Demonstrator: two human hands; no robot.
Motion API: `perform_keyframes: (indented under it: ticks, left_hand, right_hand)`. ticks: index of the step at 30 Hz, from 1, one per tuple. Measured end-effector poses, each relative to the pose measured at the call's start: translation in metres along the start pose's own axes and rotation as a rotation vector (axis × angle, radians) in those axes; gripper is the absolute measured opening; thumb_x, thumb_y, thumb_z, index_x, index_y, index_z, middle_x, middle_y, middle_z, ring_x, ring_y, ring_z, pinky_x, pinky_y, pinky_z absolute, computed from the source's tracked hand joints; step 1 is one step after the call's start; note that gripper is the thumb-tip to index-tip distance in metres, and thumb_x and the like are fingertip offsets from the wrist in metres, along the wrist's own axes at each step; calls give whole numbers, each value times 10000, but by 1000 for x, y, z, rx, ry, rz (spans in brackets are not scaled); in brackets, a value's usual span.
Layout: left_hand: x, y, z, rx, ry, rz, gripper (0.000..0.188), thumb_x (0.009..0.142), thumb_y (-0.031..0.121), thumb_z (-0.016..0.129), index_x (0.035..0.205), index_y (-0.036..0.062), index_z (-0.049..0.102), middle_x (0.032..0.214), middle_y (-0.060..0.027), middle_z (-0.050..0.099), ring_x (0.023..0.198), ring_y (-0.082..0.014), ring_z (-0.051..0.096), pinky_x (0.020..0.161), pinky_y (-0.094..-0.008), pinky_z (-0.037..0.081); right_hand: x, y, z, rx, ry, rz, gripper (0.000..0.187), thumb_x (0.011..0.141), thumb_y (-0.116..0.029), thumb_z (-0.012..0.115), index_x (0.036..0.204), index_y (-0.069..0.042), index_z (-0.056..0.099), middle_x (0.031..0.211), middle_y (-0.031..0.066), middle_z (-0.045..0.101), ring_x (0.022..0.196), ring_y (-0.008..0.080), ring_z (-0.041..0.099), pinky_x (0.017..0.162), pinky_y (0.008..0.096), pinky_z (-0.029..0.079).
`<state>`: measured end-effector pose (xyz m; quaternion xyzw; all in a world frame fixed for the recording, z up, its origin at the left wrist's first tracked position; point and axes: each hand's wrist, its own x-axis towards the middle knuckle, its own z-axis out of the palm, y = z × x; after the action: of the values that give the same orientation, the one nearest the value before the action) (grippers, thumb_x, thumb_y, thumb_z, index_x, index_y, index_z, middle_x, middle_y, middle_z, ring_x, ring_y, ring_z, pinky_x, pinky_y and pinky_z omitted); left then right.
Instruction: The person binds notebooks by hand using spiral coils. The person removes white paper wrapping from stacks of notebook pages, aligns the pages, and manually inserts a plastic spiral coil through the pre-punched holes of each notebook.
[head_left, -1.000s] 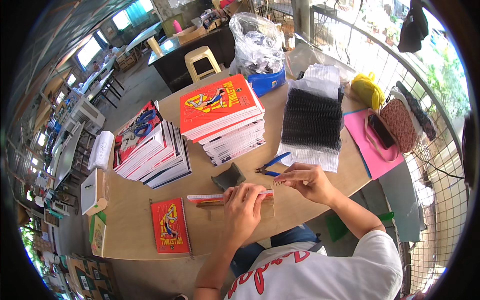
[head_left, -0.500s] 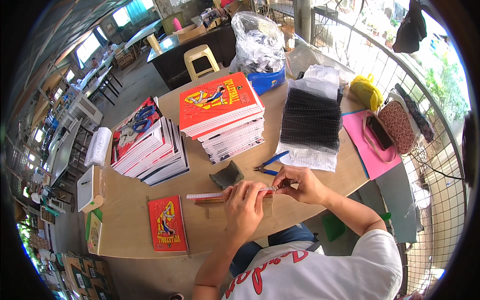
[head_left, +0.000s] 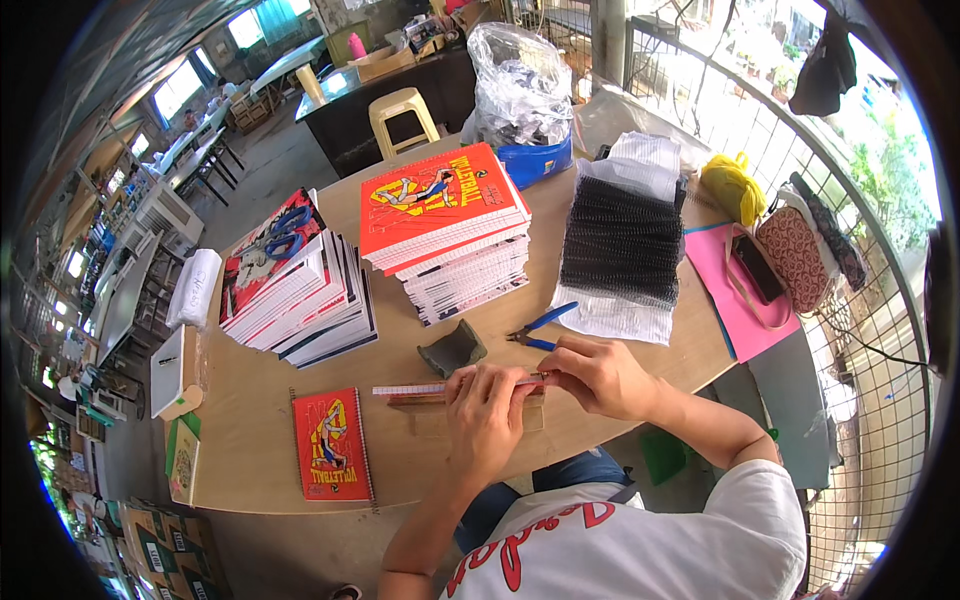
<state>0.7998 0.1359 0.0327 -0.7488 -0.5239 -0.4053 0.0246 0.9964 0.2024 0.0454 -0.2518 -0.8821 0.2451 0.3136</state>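
A notebook (head_left: 408, 390) stands on edge with its white punched margin upward, set in a low wooden holder (head_left: 530, 418) at the table's front. My left hand (head_left: 485, 415) is closed over the notebook's middle, gripping it from above. At its right end my right hand (head_left: 605, 380) pinches what looks like a wire coil; the fingers mostly hide it. Just beyond are blue-handled cutting pliers (head_left: 552, 317) and a dark curved block (head_left: 452, 349). To the left lies a red spiral-bound notebook (head_left: 332, 446).
Behind stand a tall stack of red-topped notebooks (head_left: 445, 205) and a fanned stack (head_left: 300, 300) topped by blue-handled scissors (head_left: 286, 235). Black wire coils (head_left: 620, 240) lie on white paper. A pink folder (head_left: 735, 300), phone (head_left: 757, 268) and patterned pouch (head_left: 795, 255) sit right, beside wire mesh.
My right hand has shifted slightly, its fingers now closer over the notebook's right end and covering more of the coil. My left hand keeps its place.
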Motion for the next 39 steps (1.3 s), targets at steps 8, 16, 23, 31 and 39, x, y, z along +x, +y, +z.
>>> perform_keyframes:
  ticks: [8,16,23,31,39]
  left_hand:
    - [-7,-3,2,-24,-36,-27,166,844,92,694,985,126,613,913,-56,610,857,-294,620,797,-427,447]
    - [4,13,-2,-55,-38,29,179,866,252,691,1005,160,628,965,-20,625,894,-229,600,811,-403,390]
    - [-1,25,16,19,-1,-41,126,872,265,699,948,184,639,922,31,626,875,-205,590,797,-386,351]
    - [-7,7,-7,150,-85,-2,131,858,266,721,920,176,649,884,8,627,852,-235,590,884,-447,379]
    - [0,-2,-3,47,-110,-24,256,818,312,770,896,131,607,897,-14,627,862,-246,597,832,-406,403]
  right_hand:
    - [6,-8,-1,-255,19,-103,369,728,-152,816,1071,-103,690,1045,99,647,1008,287,605,849,417,479]
    - [76,30,1,124,-237,192,667,892,-570,620,1153,42,583,1099,230,641,1084,392,601,938,465,491]
    - [147,65,141,-276,-671,201,788,819,-619,671,1239,36,542,1112,329,609,1067,495,570,903,545,500]
    - [83,63,-39,223,-487,84,463,875,-411,619,1129,-39,725,1070,194,699,1011,352,598,933,404,476]
    - [49,77,-50,661,-741,-16,718,857,-538,554,1184,91,668,1207,282,625,1095,374,584,1002,429,418]
